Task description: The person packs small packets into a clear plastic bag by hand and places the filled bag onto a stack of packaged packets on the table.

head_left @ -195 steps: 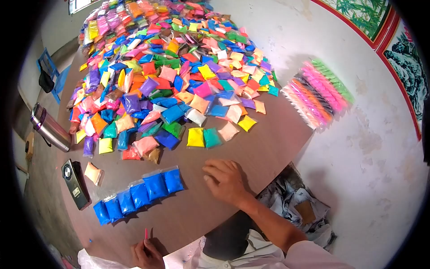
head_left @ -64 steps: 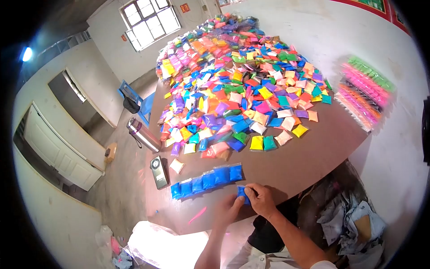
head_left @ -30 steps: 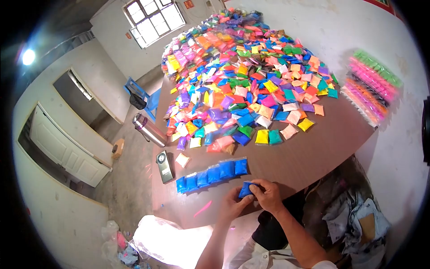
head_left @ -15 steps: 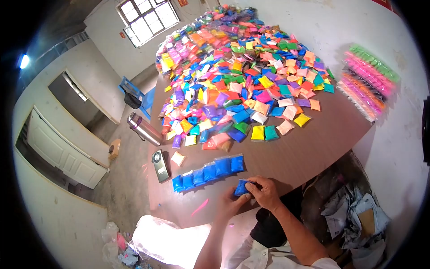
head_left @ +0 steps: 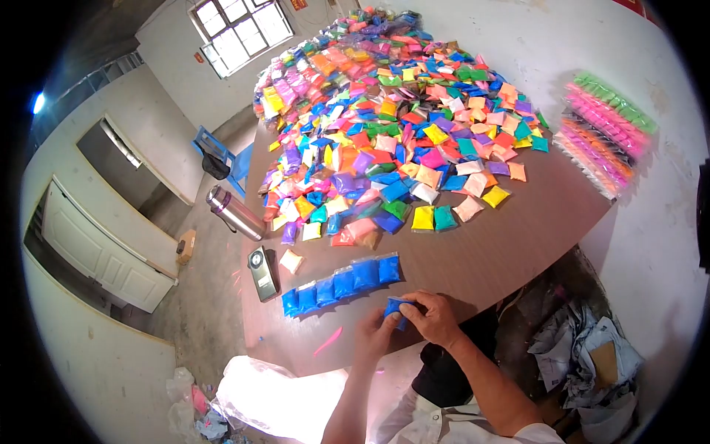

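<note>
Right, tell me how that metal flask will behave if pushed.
The flask stands tall and narrow, so a push near its top would probably tip it. Its round body might then roll, perhaps over the nearby edge of the table. The shiny metal looks smooth, so likely slippery.

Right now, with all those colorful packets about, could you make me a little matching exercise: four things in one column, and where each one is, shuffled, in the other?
Things:
1. Single blue packet
2. Pink strip
3. Metal flask
4. Multicolored bundles

Places:
A. At the left side of the big packet pile
B. Beside the wall on the right
C. Held between the left hand and the right hand
D. Lying on the table, just left of the left hand

Right pairs: 1-C, 2-D, 3-A, 4-B
</note>
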Motion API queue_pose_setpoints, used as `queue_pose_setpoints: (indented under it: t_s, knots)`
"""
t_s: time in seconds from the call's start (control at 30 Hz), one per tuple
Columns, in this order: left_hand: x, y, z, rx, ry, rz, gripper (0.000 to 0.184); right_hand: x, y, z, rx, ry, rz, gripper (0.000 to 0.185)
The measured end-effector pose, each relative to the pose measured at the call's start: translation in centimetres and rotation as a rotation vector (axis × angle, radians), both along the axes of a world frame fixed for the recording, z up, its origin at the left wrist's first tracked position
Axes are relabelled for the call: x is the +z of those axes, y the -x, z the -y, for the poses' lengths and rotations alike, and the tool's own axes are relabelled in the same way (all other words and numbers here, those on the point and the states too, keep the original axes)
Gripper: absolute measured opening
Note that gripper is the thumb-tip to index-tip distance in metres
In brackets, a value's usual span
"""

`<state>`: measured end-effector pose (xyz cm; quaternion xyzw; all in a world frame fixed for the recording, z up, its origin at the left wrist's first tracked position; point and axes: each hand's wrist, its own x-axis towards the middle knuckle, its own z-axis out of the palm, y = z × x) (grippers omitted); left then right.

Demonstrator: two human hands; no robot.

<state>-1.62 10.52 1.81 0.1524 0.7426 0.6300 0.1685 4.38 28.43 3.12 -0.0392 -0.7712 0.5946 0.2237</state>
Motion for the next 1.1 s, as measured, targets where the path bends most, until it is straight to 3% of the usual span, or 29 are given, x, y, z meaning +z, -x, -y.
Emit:
queue_pose_setpoints:
  t_s: [0.07, 0.33, 0.5, 0.6, 0.8, 1.03, 1.1]
  knots:
    - [1.1, -0.2, -0.2, -0.008, 0.001, 0.019, 0.028, 0.4, -0.3, 0.0, 0.030, 0.172, 0.053, 0.024]
    - [1.5, -0.2, -0.5, 0.006, -0.147, 0.087, 0.027, 0.1, -0.2, -0.1, 0.055, 0.070, 0.060, 0.021]
    - [1.0, -0.1, -0.3, 0.052, -0.218, 0.020, 0.014, 0.7, 0.0, 0.3, 0.035, 0.003, 0.004, 0.021]
    - [0.7, 0.0, -0.1, 0.070, -0.235, 0.024, 0.013, 0.4, -0.1, 0.5, 0.026, 0.121, 0.096, 0.020]
    - [1.2, 0.1, -0.4, 0.086, -0.117, 0.048, 0.014, 0.1, -0.2, 0.2, 0.040, 0.092, 0.057, 0.016]
    - [1.7, -0.4, -0.5, 0.096, -0.107, 0.018, 0.015, -1.0, 0.1, 0.7, 0.040, 0.012, -0.024, 0.018]
    - [1.6, -0.5, -0.6, 0.145, -0.208, 0.057, 0.015, -0.1, 0.0, 0.8, 0.030, 0.009, -0.031, 0.019]
